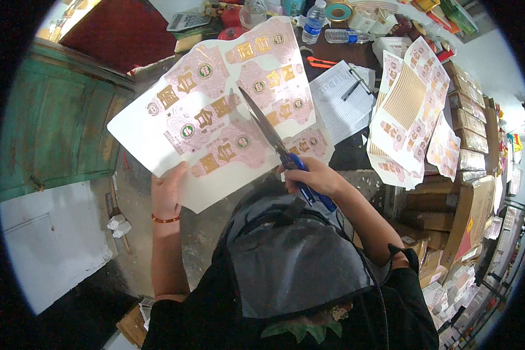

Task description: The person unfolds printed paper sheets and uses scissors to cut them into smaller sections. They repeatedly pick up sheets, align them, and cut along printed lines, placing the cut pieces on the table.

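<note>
My left hand (pixel 170 185) grips the lower left edge of a large white printed sheet (pixel 207 192), thumb on top. Pink patterns and gold characters cover the sheet, and one upper corner reaches far toward the table. Closed around the blue handles of a pair of scissors (pixel 287 156) is my right hand (pixel 315 177). The long dark blades lie over the sheet's middle and point up and left. From this view I cannot tell whether the blades are cutting paper or just resting across it.
Stacked printed sheets (pixel 405 105) overlap on the right of the dark table. Beside them lie a clipboard with paper (pixel 341 102), a pen (pixel 351 90) and an orange utility knife (pixel 321 62). Water bottles (pixel 314 22) are at the back. Cardboard boxes (pixel 469 216) line the right; a green door (pixel 58 116) stands left.
</note>
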`<move>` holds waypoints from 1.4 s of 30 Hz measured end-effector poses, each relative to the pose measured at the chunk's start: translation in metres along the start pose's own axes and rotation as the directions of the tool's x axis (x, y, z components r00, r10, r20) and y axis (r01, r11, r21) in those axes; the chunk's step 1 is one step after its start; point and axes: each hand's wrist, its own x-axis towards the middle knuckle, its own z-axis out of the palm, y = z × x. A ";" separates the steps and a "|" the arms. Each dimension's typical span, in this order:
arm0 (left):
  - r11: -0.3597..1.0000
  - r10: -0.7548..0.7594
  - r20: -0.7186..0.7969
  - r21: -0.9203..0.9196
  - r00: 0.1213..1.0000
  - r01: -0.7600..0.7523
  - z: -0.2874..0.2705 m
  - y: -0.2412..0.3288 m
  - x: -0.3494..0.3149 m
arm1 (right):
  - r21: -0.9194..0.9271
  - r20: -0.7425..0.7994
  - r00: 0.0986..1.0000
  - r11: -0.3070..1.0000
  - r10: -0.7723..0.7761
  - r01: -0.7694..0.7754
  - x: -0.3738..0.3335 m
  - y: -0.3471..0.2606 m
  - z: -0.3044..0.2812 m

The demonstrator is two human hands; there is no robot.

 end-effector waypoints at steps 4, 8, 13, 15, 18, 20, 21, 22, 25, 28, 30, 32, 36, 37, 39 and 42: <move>0.989 -0.136 0.053 -0.050 0.989 0.138 -0.008 -0.005 0.004 | -0.063 0.050 0.997 0.996 -0.059 0.062 0.006 0.009 -0.006; 0.966 -0.223 0.103 -0.114 0.969 0.234 -0.002 -0.009 0.002 | -0.127 0.134 0.983 0.982 -0.122 0.139 0.020 0.021 -0.013; 0.956 -0.261 0.093 -0.111 0.961 0.271 0.000 -0.016 -0.003 | -0.058 0.063 0.986 0.986 -0.152 0.156 0.024 0.026 -0.006; 0.953 -0.273 0.091 -0.108 0.958 0.282 0.002 -0.015 -0.005 | -0.056 0.035 0.987 0.986 -0.156 0.157 0.025 0.031 -0.005; 0.954 -0.249 0.083 -0.153 0.965 0.259 0.010 -0.014 -0.009 | -0.036 -0.035 0.991 0.991 -0.130 0.129 0.025 0.036 0.002; 0.950 -0.271 0.087 -0.134 0.959 0.281 0.008 -0.014 -0.009 | -0.021 -0.059 0.993 0.994 -0.105 0.104 0.024 0.037 0.005; 0.948 -0.281 0.092 -0.126 0.955 0.291 0.008 -0.015 -0.008 | -0.008 -0.077 0.992 0.995 -0.098 0.098 0.025 0.041 0.004; 0.946 -0.285 0.095 -0.135 0.954 0.296 0.008 -0.016 -0.008 | 0.006 -0.096 0.991 0.996 -0.090 0.091 0.026 0.047 0.003; 0.938 -0.311 0.084 -0.132 0.947 0.320 0.008 -0.017 -0.009 | -0.045 -0.158 0.984 0.997 -0.076 0.070 0.021 0.039 0.010; 0.933 -0.342 0.067 -0.093 0.937 0.347 0.006 -0.021 -0.011 | -0.126 -0.157 0.987 0.992 -0.023 0.003 0.018 0.034 0.007; 0.931 -0.348 0.080 -0.090 0.934 0.355 0.005 -0.028 -0.013 | -0.116 -0.138 0.987 0.991 -0.077 0.061 0.022 0.041 0.003; 0.931 -0.358 0.130 -0.025 0.925 0.364 0.009 -0.028 -0.016 | -0.046 -0.131 0.963 0.972 -0.236 0.232 0.030 0.053 0.000; 0.900 -0.370 0.198 -0.167 0.908 0.403 0.002 -0.041 -0.018 | -0.145 -0.114 0.965 0.965 -0.238 0.221 0.036 0.053 -0.004; 0.905 -0.373 0.186 -0.141 0.909 0.401 0.001 -0.042 -0.018 | -0.142 -0.118 0.972 0.972 -0.202 0.185 0.036 0.055 -0.005; 0.914 -0.378 0.163 -0.090 0.911 0.395 -0.001 -0.043 -0.019 | -0.136 -0.127 0.983 0.984 -0.129 0.112 0.038 0.063 -0.008; 0.884 -0.443 0.137 -0.100 0.886 0.458 -0.002 -0.046 -0.019 | -0.155 -0.208 0.964 0.979 -0.165 0.134 0.040 0.076 0.000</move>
